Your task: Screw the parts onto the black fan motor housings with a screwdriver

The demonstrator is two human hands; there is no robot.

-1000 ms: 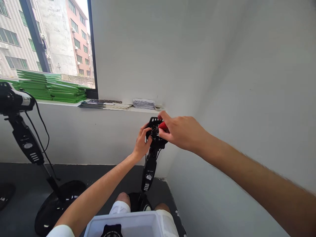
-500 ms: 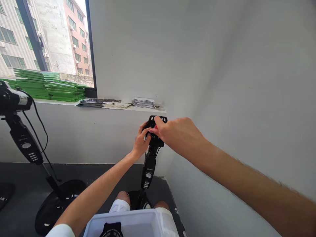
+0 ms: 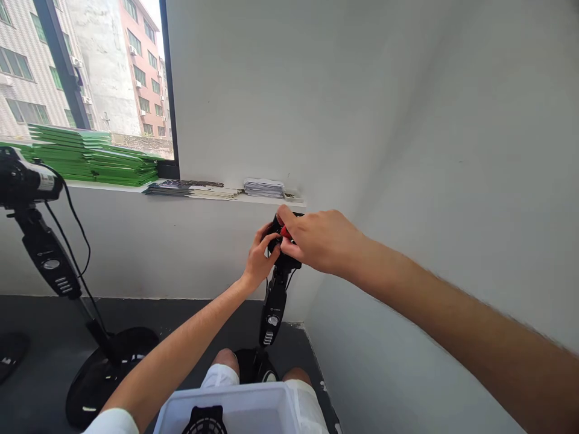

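Note:
A black pedestal fan without blades [image 3: 272, 310] stands between my knees, its head [image 3: 289, 263] partly covered by both hands. My left hand [image 3: 261, 256] wraps round the left side of the fan head, thumb and forefinger close to its front. My right hand [image 3: 316, 241] pinches a small red piece [image 3: 285, 232], perhaps a tool handle, against the front of the head. Most of that piece is hidden by the fingers, so I cannot tell its kind.
A white plastic bin [image 3: 253, 395] on my lap holds a black slotted part [image 3: 205, 421]. Another pedestal fan [image 3: 49, 259] stands at left. The sill carries green stacked sheets [image 3: 117, 169], paper stacks [image 3: 263, 187] and a small tray [image 3: 294, 196]. A wall [image 3: 429, 271] rises at right.
My right hand has turned slightly at the fan head, its thumb shifting lower, so more of the red piece shows. My left hand keeps its place.

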